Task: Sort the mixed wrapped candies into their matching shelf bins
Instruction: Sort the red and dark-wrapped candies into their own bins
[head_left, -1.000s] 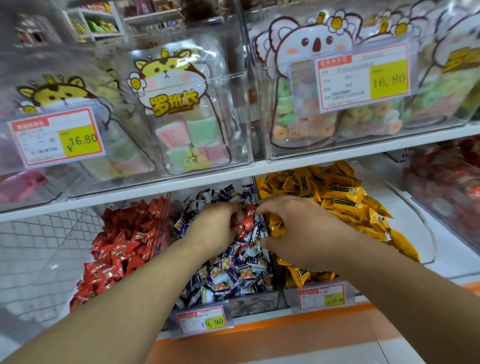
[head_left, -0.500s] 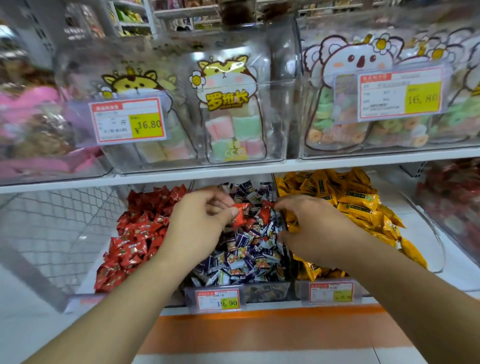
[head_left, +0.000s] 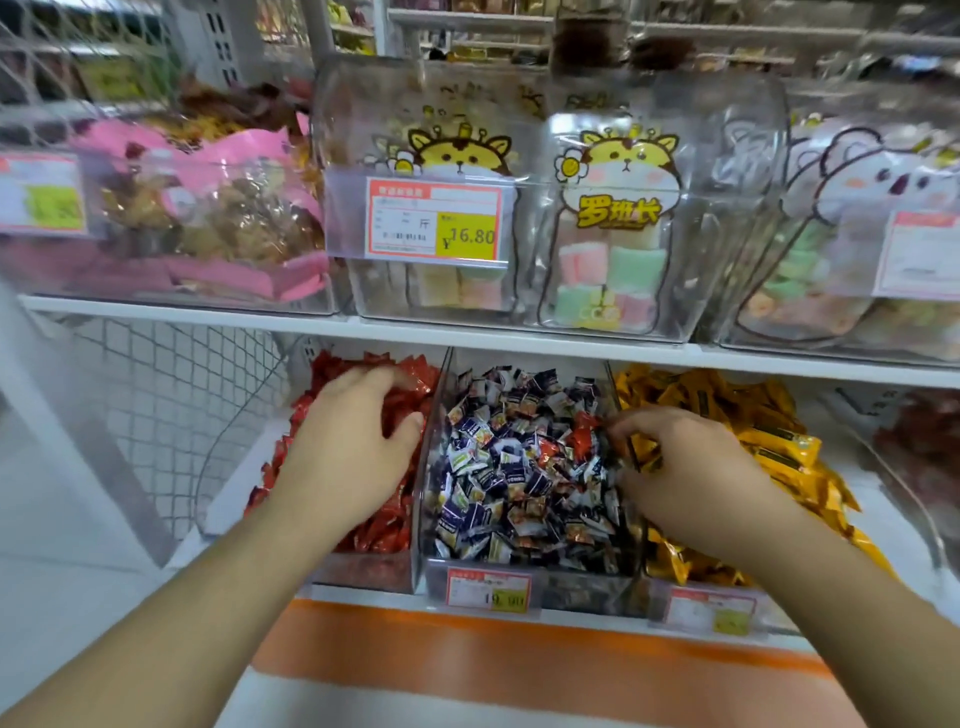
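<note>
White shelving with an orange front strip (head_left: 519, 654) holds clear plastic bins. Nearest, the left hand (head_left: 348, 457) rests spread and relaxed on crinkly red candies (head_left: 384, 525); the right hand (head_left: 691, 467) pinches what seems a yellow candy (head_left: 644, 453) over the middle bin (head_left: 524, 582) of blue-white wrappers, beside stray red ones (head_left: 582, 436). Behind, yellow candies (head_left: 779, 441) fill the right bin.

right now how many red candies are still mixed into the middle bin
2 that I can see: one red candy by the right hand, another red candy just left of it in the middle bin. More may be buried under the blue ones.
</note>
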